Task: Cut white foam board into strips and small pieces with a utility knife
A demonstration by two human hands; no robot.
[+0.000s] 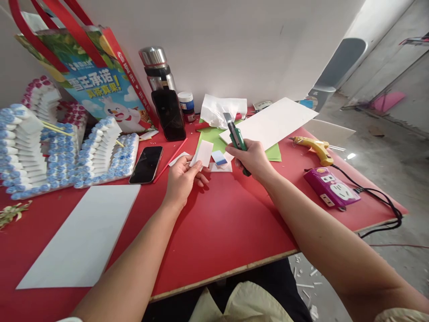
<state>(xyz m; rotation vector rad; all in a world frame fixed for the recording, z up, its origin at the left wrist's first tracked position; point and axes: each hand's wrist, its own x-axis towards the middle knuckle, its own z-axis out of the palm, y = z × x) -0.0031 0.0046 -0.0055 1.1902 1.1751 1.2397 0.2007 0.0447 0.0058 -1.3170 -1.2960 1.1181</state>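
Observation:
My left hand (pixel 182 179) pinches a small white rectangular piece of board (pixel 204 154) between thumb and fingers, above the red table. My right hand (pixel 253 160) is wrapped round a green and black utility knife (pixel 237 138), its blade pointing up and away from me. The blade is apart from the white piece. Between the two hands lies a small blue and white piece (pixel 219 158), on or against other small white pieces (pixel 221 167). Behind them are green sheets (pixel 214 137) and a large white board (pixel 276 120).
A yellow glue gun (pixel 313 147) and a purple power strip (pixel 331 188) lie at the right. On the left are a phone (pixel 146 164), a white board (pixel 82 235) and blue-white craft models (pixel 105 154). A steel-capped bottle (pixel 157 67) stands behind an upright phone (pixel 169 114).

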